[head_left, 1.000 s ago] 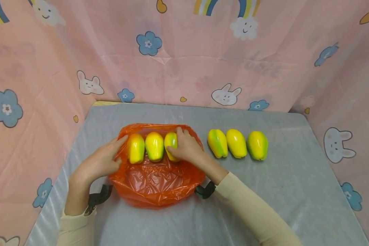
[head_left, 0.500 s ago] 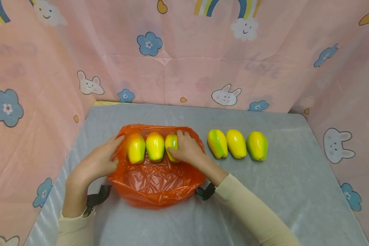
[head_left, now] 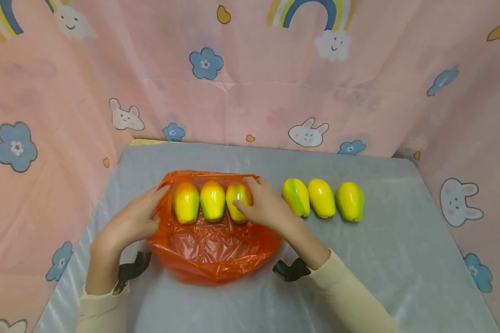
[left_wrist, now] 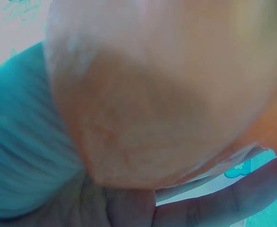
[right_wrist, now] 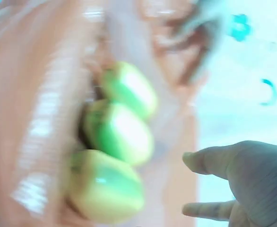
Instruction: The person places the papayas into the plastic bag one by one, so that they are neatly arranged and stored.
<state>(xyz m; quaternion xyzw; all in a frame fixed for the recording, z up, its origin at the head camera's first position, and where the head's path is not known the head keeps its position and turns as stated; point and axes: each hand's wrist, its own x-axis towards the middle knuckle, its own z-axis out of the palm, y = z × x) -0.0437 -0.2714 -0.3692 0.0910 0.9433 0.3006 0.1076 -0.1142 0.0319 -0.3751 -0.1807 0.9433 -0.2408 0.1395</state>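
Observation:
An orange-red plastic bag (head_left: pixel 216 272) lies with its mouth spread wide. Inside, three yellow-green papayas stand side by side: left papaya (head_left: pixel 186 203), middle papaya (head_left: pixel 212 201) and right papaya (head_left: pixel 238 190). At the bag's left rim, my left hand (head_left: pixel 127 224) holds the film between thumb and fingers; its wrist view is mostly filled by a blurred close surface. My right hand (head_left: pixel 268 203) is over the right rim, thumb and fingers spread beside the right papaya. The right wrist view shows a gap between the right fingertips (right_wrist: pixel 190 163) and the papayas (right_wrist: pixel 108 189).
To the right of the bag, three more papayas sit in a row: one papaya (head_left: pixel 296 198), a second papaya (head_left: pixel 321 199) and a third papaya (head_left: pixel 350 201). A grey cloth covers the table (head_left: pixel 400 240). Behind it hangs a pink patterned curtain (head_left: pixel 250 101).
My right hand has let go of the right papaya and drawn back to the right, leaving it in the bag. The left hand stays at the rim. The head view has tilted slightly.

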